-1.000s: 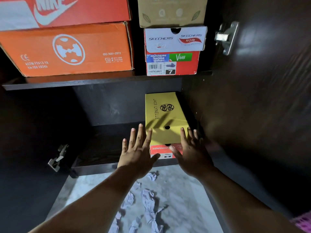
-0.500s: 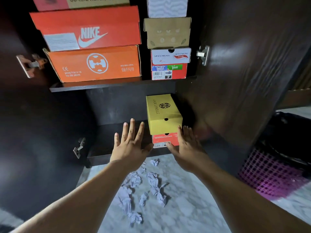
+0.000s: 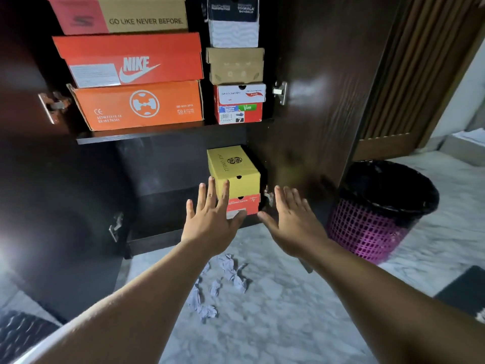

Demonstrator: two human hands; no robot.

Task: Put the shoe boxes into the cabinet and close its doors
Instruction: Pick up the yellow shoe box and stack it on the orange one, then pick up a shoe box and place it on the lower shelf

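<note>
The dark cabinet (image 3: 168, 135) stands with both doors swung wide. On its bottom shelf a yellow shoe box (image 3: 235, 170) sits on top of a red shoe box (image 3: 245, 204), at the right. My left hand (image 3: 211, 222) and my right hand (image 3: 292, 223) hover in front of them, fingers straight and spread, holding nothing. The upper shelf carries an orange box (image 3: 139, 105), a red Nike box (image 3: 131, 59), a tan box (image 3: 139, 14) and a narrower stack with a Skechers box (image 3: 240, 103).
The left door (image 3: 47, 206) and the right door (image 3: 322, 101) flank the opening. Crumpled papers (image 3: 223, 282) lie on the marble floor. A pink bin with a black liner (image 3: 380, 208) stands to the right of the right door.
Both hands have drawn back from the yellow and red boxes, which stay on the bottom shelf. The view has pulled away, so more of the upper boxes and the bin shows.
</note>
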